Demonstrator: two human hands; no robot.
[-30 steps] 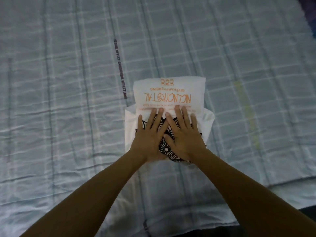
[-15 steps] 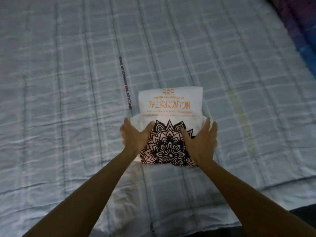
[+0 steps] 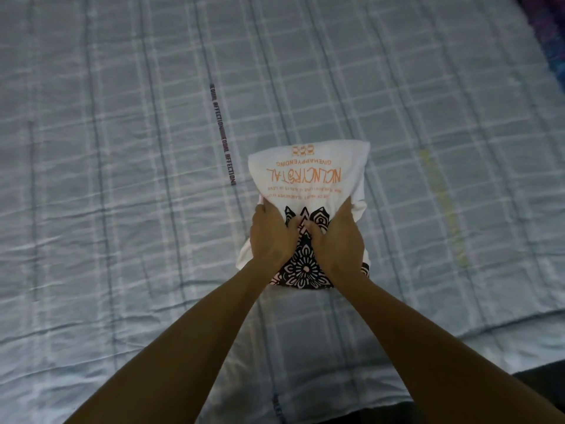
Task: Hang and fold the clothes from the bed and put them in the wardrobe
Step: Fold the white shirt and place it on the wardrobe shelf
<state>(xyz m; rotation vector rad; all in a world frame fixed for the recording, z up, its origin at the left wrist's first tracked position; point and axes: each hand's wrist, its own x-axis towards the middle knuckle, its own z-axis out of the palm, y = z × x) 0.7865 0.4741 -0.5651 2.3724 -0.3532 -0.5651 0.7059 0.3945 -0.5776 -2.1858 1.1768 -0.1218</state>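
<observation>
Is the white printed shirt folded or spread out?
Folded: the white shirt is a compact bundle, gripped by the left hand and right hand.

Hands (image 3: 305, 240) hide the shirt's (image 3: 308, 169) middle (small orange print illegible)

Dim room, pale blue checked bedsheet (image 3: 122, 209) (creased), dark patterned fabric (image 3: 550, 41) at far right

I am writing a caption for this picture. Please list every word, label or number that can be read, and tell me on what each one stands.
"NCLNCYRSTAL" (uncertain, upside down), large orange print on the white folded shirt.
"GIVEHAPPYENDING", smaller orange line on the same shirt.
Two fine orange lines and a small orange emblem on the shirt: too small to read.
"AFFECTION", repeated along a dark printed strip on the bedsheet; the word before it is blurred.
No numbers are legible.
</observation>
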